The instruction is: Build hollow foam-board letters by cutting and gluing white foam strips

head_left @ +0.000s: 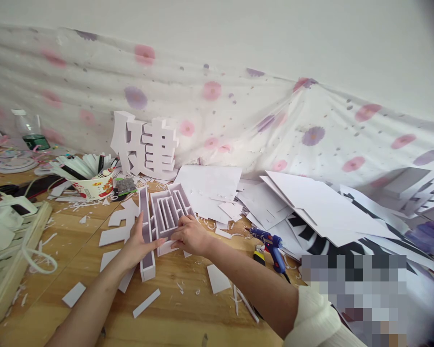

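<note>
A hollow white foam-board letter [166, 217], with upright walls and thin inner strips, lies on the wooden table. My left hand [139, 246] grips its long narrow left part, fingers along the outer side and thumb reaching across to the right. At the near right corner, my right hand [191, 234] has its fingers bent and closed on the wall. Those fingertips are partly hidden, so anything small between them cannot be seen. Flat white cut-out pieces [117, 234] lie left of the letter, partly behind my left hand.
A blue glue gun [271, 243] lies right of my right forearm, by a yellow-black tool [259, 258]. White boards [321, 207] pile up at right. A finished character [144, 147] stands behind, near a paper bowl [94, 187] of strips. A power strip [25, 250] sits left.
</note>
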Available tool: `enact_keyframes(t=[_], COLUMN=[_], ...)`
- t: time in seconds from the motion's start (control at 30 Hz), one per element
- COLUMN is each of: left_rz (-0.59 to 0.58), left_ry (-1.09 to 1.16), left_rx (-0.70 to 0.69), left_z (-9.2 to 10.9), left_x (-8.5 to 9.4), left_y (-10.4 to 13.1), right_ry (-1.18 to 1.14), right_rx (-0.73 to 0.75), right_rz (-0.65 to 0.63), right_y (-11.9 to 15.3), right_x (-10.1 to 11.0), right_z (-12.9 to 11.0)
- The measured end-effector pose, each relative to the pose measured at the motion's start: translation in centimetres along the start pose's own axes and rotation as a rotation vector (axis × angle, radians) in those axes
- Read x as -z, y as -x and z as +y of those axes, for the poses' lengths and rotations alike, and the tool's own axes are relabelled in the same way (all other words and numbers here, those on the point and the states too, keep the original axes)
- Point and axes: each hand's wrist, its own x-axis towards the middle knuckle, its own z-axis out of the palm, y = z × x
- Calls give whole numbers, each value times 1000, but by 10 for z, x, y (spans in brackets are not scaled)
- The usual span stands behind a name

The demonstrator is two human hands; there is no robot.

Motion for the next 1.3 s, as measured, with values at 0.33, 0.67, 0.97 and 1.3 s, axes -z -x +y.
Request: enact_keyframes(t=[0.33, 0.67, 0.97, 1.3], left_rz=[-25, -28, -16, -24], left_ry=[12, 17, 2, -4], left_rx=[55, 27, 16, 25], left_z=[3, 7, 11, 7], left_x=[2, 3, 2, 2], left_y=[5, 6, 8, 7], right_ry=[-5, -28, -42, 65], right_rx=[18, 25, -102, -93], right_rz=[17, 22, 158, 105], right_y=[1, 3, 30, 17], right_x=[-1, 1, 27, 2], right_z=[1, 1, 14, 7])
